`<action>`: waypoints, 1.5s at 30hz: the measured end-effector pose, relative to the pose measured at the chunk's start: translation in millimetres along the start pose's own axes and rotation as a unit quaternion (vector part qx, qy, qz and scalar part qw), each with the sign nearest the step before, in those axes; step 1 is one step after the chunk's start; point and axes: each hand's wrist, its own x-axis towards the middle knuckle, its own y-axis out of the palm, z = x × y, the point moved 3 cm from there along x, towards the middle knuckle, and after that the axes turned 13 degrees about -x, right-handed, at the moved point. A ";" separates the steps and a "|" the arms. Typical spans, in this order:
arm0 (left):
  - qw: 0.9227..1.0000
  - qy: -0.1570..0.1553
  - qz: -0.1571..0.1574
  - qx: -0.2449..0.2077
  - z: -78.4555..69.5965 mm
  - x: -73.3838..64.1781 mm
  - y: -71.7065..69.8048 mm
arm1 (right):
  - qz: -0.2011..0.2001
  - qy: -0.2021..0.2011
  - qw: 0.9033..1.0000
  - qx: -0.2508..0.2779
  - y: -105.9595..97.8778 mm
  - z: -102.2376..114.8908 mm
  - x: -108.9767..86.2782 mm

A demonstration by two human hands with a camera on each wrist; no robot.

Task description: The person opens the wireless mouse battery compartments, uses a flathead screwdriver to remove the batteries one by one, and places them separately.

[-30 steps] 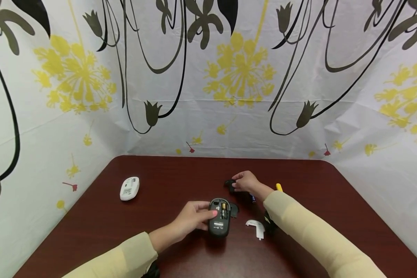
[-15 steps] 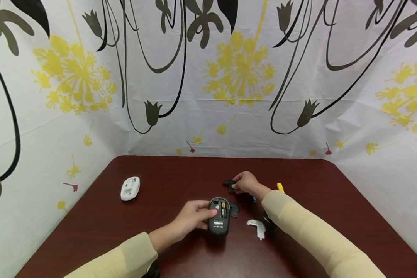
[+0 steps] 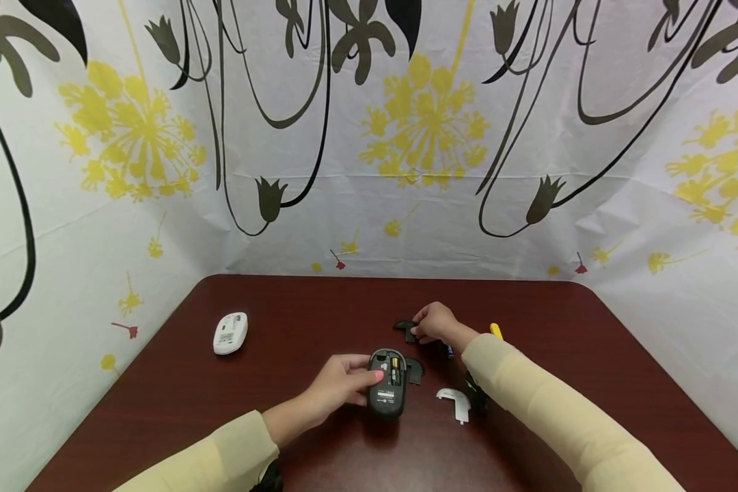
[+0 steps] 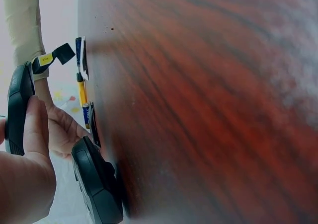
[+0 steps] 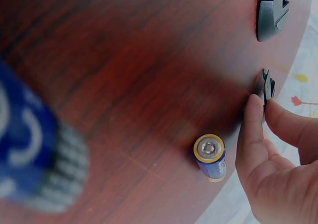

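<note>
A black computer mouse [image 3: 387, 384], underside facing me, shows an uncovered battery bay with a battery [image 3: 395, 372] in it. My left hand [image 3: 338, 384] grips the mouse by its left side, thumb across the underside. Farther back, the fingertips of my right hand [image 3: 435, 322] pinch the edge of a black battery cover [image 3: 404, 328] at the tabletop. The right wrist view shows this cover [image 5: 267, 87] between thumb and index finger. Another dark cover [image 3: 415, 371] lies just beyond the held mouse. In the left wrist view a dark mouse-like body [image 4: 97, 184] sits low by the table.
A white mouse [image 3: 230, 333] lies at the left of the brown table [image 3: 295, 314]. A white cover [image 3: 457, 404] is near my right forearm. Beside my right hand stands a blue battery [image 5: 211, 157]. A blurred blue cylinder [image 5: 30, 144] and a yellow handle [image 4: 82, 90] are nearby.
The black cover at my right fingertips has shifted slightly left and turned, showing its T shape more clearly. My right hand moved a little left; the left hand and held mouse stayed nearly still.
</note>
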 end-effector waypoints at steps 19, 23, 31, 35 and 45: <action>1.000 0.006 0.009 0.002 -2.0 -1.1 2.0 | -0.013 0.003 1.000 -0.012 2.5 -1.4 2.5; 1.000 0.006 0.010 0.000 -2.7 -1.4 2.3 | -0.013 0.006 1.000 -0.009 2.7 -1.9 2.6; 1.000 0.006 0.012 0.001 -2.8 -2.1 2.4 | -0.010 0.004 1.000 0.017 2.2 -4.7 0.0; 1.000 0.006 0.011 0.002 -2.2 -2.4 2.6 | -0.007 0.004 0.999 0.039 3.1 -7.6 0.5; 1.000 0.006 0.009 0.002 -3.6 -3.3 3.6 | -0.007 0.026 0.997 0.072 -0.8 -6.0 -0.4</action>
